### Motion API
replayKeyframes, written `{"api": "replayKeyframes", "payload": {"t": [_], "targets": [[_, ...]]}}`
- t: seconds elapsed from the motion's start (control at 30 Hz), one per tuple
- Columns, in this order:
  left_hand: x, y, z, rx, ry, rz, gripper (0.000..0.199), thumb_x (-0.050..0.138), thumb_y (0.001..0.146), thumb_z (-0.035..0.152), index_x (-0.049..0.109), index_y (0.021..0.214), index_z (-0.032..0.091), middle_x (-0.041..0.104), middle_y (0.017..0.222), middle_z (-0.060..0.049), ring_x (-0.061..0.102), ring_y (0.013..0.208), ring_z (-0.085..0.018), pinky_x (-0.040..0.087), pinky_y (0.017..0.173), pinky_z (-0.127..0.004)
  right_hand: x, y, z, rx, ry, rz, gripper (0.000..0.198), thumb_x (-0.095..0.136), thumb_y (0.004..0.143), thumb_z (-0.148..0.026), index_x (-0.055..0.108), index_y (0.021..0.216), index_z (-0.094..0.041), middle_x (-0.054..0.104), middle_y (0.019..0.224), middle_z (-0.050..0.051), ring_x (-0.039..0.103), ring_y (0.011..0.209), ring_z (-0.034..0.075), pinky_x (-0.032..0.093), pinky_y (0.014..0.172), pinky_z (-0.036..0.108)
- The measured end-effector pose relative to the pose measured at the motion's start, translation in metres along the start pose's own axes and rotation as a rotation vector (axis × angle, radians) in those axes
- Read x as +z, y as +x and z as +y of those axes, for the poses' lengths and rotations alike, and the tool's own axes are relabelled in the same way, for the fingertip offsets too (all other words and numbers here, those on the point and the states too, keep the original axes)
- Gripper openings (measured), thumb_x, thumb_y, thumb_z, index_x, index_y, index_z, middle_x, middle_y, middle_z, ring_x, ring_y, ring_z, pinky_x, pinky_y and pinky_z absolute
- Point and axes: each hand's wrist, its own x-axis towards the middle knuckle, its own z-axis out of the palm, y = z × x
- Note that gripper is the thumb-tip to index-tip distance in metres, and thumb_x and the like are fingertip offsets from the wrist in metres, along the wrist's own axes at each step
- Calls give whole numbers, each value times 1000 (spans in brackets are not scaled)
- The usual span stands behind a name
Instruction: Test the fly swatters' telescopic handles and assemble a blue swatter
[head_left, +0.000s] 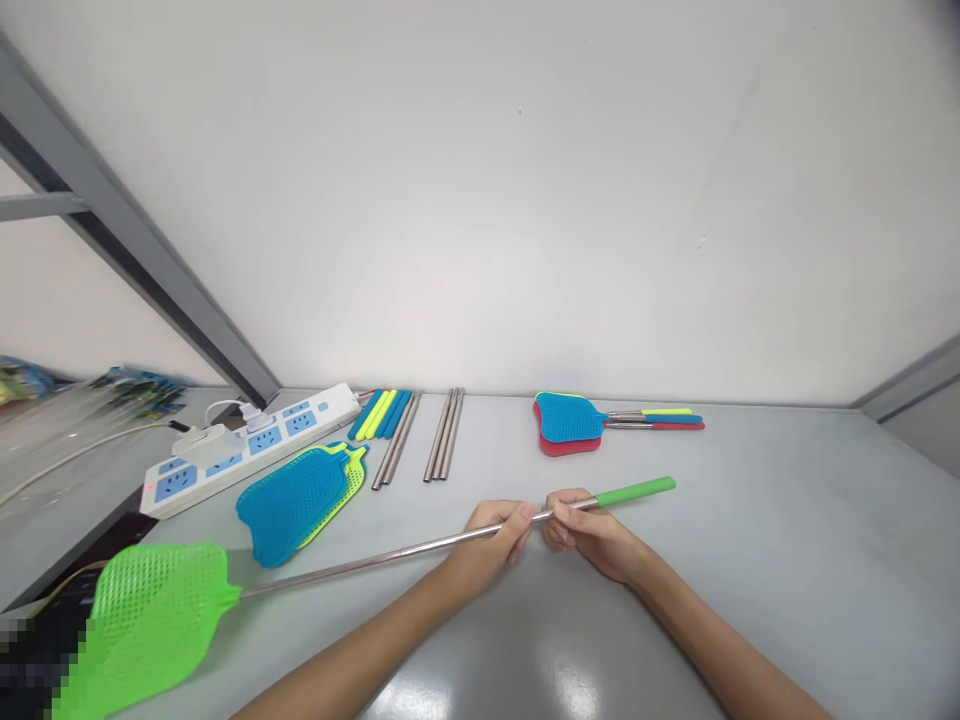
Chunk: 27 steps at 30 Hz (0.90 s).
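Observation:
A green fly swatter (161,625) with a long, extended metal rod stretches across the table in front of me. My left hand (495,535) is closed around the rod near its middle. Close beside it, my right hand (581,530) grips the rod just below the green handle sleeve (636,491). The perforated green head is at the lower left, its corner blurred out by pixelation. The rod slopes upward to the right, and the handle end points right.
Blue and yellow swatter heads (296,500) lie left, beside a white power strip (251,450) with plugs. Blue and yellow sleeves (379,413) and metal rods (444,435) stand in rows along the back. Assembled swatters (574,420) are stacked further right, near the wall.

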Motion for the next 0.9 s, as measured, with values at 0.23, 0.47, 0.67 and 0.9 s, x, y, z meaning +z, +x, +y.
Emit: {"api": "replayKeyframes", "payload": {"t": [0.23, 0.47, 0.67, 0.9], "targets": [[-2, 0, 0, -43, -9, 18, 48, 31, 81, 44, 37, 42, 16, 33, 37, 4, 33, 42, -8, 26, 47, -21, -2, 4, -1, 38, 129, 126, 42, 41, 78, -42, 39, 44, -17, 35, 42, -3, 37, 46, 11, 27, 53, 28], [-1, 0, 1, -67, 5, -83, 47, 27, 82, 43, 43, 49, 15, 40, 43, 2, 39, 45, -9, 30, 48, -21, 0, 7, 9, 22, 96, 174, 44, 40, 79, -36, 34, 39, -18, 28, 37, -5, 33, 39, 10, 23, 47, 26], [0, 2, 9, -69, 0, -110, 46, 27, 83, 40, 41, 47, 15, 38, 40, 3, 37, 43, -9, 29, 46, -20, 4, 11, 12, -31, 78, 233, 46, 39, 79, -35, 33, 36, -19, 28, 33, -5, 32, 35, 9, 23, 44, 26], [11, 1, 9, -74, -106, -115, 50, 28, 82, 43, 37, 41, 16, 31, 34, 5, 36, 38, -8, 32, 45, -20, 13, 11, 20, 25, 206, 232, 48, 39, 77, -35, 34, 33, -18, 28, 31, -5, 30, 33, 8, 24, 44, 25]]}}
